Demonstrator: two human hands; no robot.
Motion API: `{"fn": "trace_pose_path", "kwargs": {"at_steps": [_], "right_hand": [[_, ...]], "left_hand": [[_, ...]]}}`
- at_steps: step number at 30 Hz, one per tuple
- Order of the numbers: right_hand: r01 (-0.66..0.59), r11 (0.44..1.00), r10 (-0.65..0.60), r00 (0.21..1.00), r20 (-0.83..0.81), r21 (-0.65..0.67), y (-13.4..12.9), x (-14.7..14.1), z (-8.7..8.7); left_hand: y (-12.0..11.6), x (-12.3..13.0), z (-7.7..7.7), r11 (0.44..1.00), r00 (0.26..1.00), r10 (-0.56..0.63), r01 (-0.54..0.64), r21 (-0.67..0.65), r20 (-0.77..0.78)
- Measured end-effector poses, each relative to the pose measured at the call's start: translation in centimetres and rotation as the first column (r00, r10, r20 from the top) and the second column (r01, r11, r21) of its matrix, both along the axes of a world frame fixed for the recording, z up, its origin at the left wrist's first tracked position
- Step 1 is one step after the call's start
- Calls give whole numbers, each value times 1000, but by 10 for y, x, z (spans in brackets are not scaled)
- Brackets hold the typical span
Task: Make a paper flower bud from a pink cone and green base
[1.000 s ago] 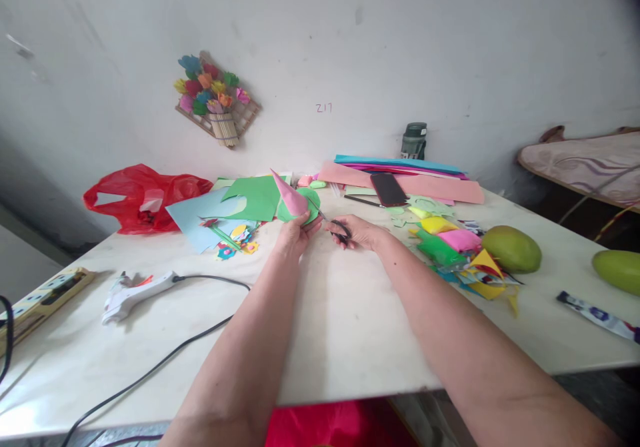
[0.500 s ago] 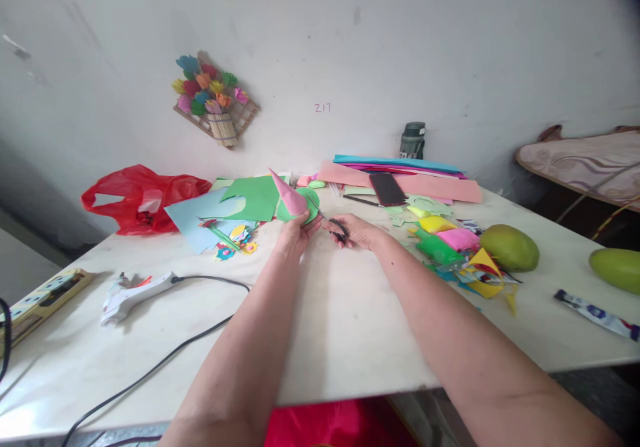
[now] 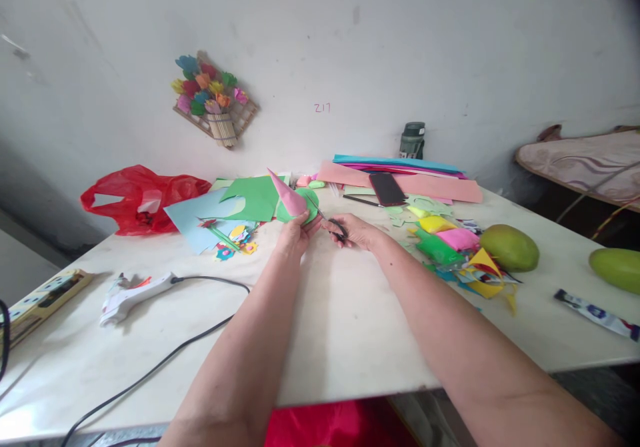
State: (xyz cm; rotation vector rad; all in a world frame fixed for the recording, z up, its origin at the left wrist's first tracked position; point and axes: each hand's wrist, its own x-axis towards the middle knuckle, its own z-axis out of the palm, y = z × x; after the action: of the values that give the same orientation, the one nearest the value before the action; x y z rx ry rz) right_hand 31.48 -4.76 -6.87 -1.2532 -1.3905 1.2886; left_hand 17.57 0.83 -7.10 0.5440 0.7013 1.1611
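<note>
Near the middle of the table, my left hand (image 3: 299, 231) grips a pink cone (image 3: 289, 195) together with a round green piece (image 3: 311, 200) that lies around and behind the cone's base. The cone's tip leans up and to the left. My right hand (image 3: 356, 231) is closed on the dark handles of a pair of scissors (image 3: 340, 229). The scissor blades point up and left and meet the right side of the green piece. Whether the blades are apart is too small to tell.
Green sheets (image 3: 253, 197), a light blue sheet (image 3: 193, 217) and a red bag (image 3: 143, 197) lie left. A glue gun (image 3: 135, 297) with a cable sits front left. A phone (image 3: 387, 189), colourful scraps (image 3: 445, 240) and a green fruit (image 3: 509, 247) are to the right.
</note>
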Motion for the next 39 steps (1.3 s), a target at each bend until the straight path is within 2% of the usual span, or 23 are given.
{"fn": "trace_pose_path", "kwargs": {"at_steps": [15,25,32,39], "right_hand": [[6,1000,-6,1000,13,13,1,-1,-1],[54,998,-54,998,-9,26,5,-3,-6],[45,998,-44,998,-35,33,2,3,-2],[10,999,-9,1000,-27,40,2,12,-1]], "left_hand": [[-1,4,-1,1000,1000,1,-1,-17,-20],[-4,7,-1,999,999,33,-33,-15,-2],[-7,0,2,993,997,-51,44,107,56],[-3,-10,3,981,986,37,-67,185,160]]}}
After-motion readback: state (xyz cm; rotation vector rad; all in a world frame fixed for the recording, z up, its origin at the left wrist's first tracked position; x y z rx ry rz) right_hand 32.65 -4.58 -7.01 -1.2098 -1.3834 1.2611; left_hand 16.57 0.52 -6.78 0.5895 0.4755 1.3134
